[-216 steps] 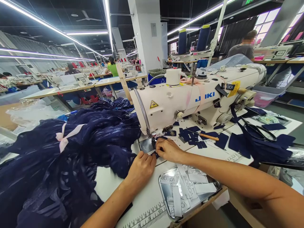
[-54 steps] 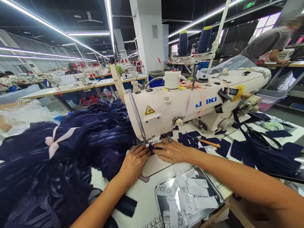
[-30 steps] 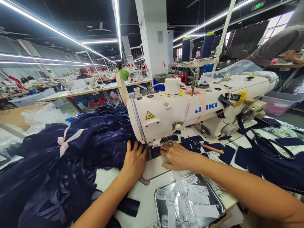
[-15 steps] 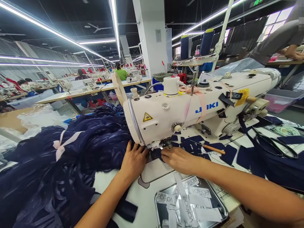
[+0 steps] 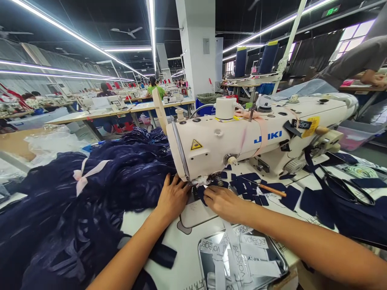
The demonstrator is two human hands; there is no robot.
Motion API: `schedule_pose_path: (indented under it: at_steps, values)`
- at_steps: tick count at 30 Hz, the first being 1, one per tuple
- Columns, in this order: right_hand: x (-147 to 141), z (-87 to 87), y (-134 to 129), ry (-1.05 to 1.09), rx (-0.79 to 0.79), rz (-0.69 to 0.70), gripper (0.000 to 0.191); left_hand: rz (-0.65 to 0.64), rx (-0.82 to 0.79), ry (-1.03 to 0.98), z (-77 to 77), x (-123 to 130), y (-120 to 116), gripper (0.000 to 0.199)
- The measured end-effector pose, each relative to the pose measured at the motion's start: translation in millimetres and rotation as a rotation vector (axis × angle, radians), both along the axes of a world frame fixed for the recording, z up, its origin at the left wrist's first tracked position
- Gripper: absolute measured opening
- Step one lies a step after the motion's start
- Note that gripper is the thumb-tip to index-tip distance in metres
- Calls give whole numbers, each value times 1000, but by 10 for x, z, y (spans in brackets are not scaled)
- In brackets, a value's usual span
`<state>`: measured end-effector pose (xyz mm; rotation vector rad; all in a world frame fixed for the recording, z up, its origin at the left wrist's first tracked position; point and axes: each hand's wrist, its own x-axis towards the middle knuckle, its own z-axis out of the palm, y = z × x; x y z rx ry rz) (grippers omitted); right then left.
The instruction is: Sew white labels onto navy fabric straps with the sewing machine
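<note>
A white sewing machine [image 5: 205, 139] with blue lettering spans the middle of the view. Just left of its needle area, my left hand [image 5: 173, 197] lies palm down with fingers spread, at the edge of a dark navy fabric heap [image 5: 133, 173]. My right hand [image 5: 222, 201] is on the other side of the needle, its fingers pressed together at a small navy fabric piece [image 5: 201, 195]. The fingertips partly hide that piece. Below the hands, a metal tray [image 5: 200, 262] holds white printed labels [image 5: 255, 241].
An orange-handled tool [image 5: 272, 189] lies among navy scraps [image 5: 292, 197] right of the machine. Black-handled scissors [image 5: 347, 189] rest farther right. A pale ribbon [image 5: 81, 177] ties the heap. Thread cones [image 5: 268, 58] stand behind; a person's arm [image 5: 371, 77] shows at upper right.
The camera view has shifted slightly, moving the machine right in the picture. Both hands remain by the needle area, and a dark strip between them shows more clearly.
</note>
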<state>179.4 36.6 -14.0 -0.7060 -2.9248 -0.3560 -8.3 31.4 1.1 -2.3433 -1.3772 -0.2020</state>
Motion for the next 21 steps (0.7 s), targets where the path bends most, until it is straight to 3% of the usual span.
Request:
schedule_pose_path:
  at_steps: [14,21]
  values:
    - [-103,-5,-4,-8,2,-81,22,28,-7,13,-49,-22,126,22]
    - [91,47,204,5,-17,-72,19,19,-27,21,26,14,37,26]
